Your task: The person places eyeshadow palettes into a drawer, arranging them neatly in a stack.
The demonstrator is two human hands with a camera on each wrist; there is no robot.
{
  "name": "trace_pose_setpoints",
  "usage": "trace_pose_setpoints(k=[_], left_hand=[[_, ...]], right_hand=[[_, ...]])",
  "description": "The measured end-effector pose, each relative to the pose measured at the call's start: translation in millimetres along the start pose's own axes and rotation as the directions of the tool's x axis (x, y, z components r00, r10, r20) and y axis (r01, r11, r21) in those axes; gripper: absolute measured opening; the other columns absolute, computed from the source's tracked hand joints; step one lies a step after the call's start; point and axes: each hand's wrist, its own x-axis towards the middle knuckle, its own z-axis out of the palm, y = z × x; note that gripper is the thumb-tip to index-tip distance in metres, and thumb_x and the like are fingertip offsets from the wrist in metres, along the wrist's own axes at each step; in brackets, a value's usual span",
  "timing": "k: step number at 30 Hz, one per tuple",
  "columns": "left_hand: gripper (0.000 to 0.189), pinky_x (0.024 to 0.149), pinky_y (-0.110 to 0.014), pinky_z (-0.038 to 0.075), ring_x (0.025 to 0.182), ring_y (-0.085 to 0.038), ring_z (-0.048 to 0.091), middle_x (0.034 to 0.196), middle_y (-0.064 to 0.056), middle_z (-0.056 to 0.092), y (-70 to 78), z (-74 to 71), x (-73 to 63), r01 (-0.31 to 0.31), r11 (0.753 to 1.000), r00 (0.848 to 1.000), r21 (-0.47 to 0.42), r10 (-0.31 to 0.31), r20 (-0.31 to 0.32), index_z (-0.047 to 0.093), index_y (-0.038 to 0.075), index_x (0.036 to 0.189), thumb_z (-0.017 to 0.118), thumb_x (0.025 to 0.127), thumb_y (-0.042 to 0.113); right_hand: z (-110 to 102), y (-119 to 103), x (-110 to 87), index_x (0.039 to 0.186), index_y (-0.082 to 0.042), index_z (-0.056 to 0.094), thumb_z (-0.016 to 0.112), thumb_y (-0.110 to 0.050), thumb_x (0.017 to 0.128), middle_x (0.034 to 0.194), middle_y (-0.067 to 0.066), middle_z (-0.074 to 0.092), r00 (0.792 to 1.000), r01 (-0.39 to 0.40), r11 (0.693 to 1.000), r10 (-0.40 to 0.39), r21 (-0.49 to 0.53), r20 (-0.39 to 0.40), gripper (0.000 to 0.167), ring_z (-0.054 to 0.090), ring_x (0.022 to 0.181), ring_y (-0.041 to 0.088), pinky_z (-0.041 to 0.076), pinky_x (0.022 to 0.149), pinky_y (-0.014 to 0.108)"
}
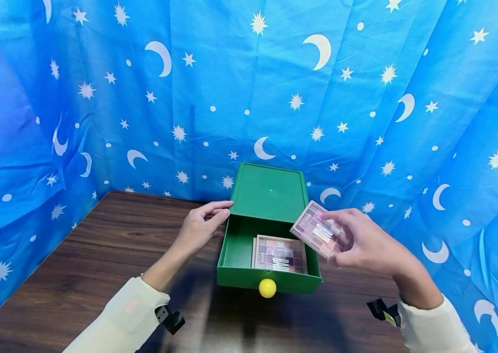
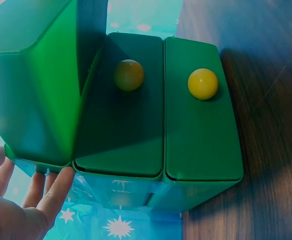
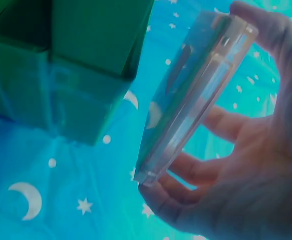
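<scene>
My right hand (image 1: 368,240) grips a clear-lidded eyeshadow palette (image 1: 319,233) by its edges, tilted over the right side of an open green drawer (image 1: 240,279). In the right wrist view, the palette (image 3: 196,100) appears edge-on between thumb and fingers. Inside the drawer lies another eyeshadow palette (image 1: 279,252), with a second edge showing at its left. My left hand (image 1: 197,228) touches the upper left side of the green drawer cabinet (image 1: 271,193). In the left wrist view, its fingertips (image 2: 60,182) rest against the cabinet's side, fingers loosely extended.
A yellow ball knob (image 1: 267,288) sits on the open drawer's front. Below it are two closed drawers with yellow knobs (image 2: 203,84). The cabinet stands on a dark wood table (image 1: 76,274), before a blue curtain (image 1: 231,88) with moons and stars.
</scene>
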Motion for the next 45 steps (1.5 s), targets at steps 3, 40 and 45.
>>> trace_pose_setpoints(k=[3,40,45], left_hand=[[0.036,0.084,-0.047,0.064,0.104,-0.022,0.068,0.128,-0.016,0.069,0.4,-0.2,0.0,0.002,1.0,1.0,0.001,-0.002,-0.005,0.067,0.019,0.136,0.062,0.103,0.032],[0.036,0.081,-0.039,0.065,0.106,-0.028,0.068,0.127,-0.017,0.068,0.3,0.3,1.1,0.001,1.0,1.0,-0.003,-0.001,0.0,0.066,0.018,0.136,0.063,0.103,0.031],[0.036,0.079,-0.035,0.065,0.104,-0.024,0.068,0.125,-0.018,0.068,0.6,1.7,0.3,0.004,1.0,1.0,-0.001,-0.004,-0.008,0.067,0.018,0.136,0.063,0.102,0.031]], right_hand=[[5,-8,4.2,0.141,-0.019,0.057,0.082,-0.02,0.073,0.139,0.013,0.047,0.998,0.036,0.999,-0.037,0.012,0.054,0.073,0.043,0.119,0.032,0.053,0.078,0.032],[67,-57,-35.4,0.112,-0.019,0.071,0.086,-0.022,0.08,0.092,-0.007,0.063,0.925,0.047,0.97,-0.132,-0.238,-0.357,0.036,0.051,0.086,0.006,0.052,0.07,0.025],[88,-73,-46.5,0.106,-0.023,0.069,0.088,-0.025,0.079,0.083,-0.014,0.061,0.933,-0.001,0.976,-0.078,-0.219,-0.352,0.034,0.052,0.075,-0.002,0.054,0.065,0.015]])
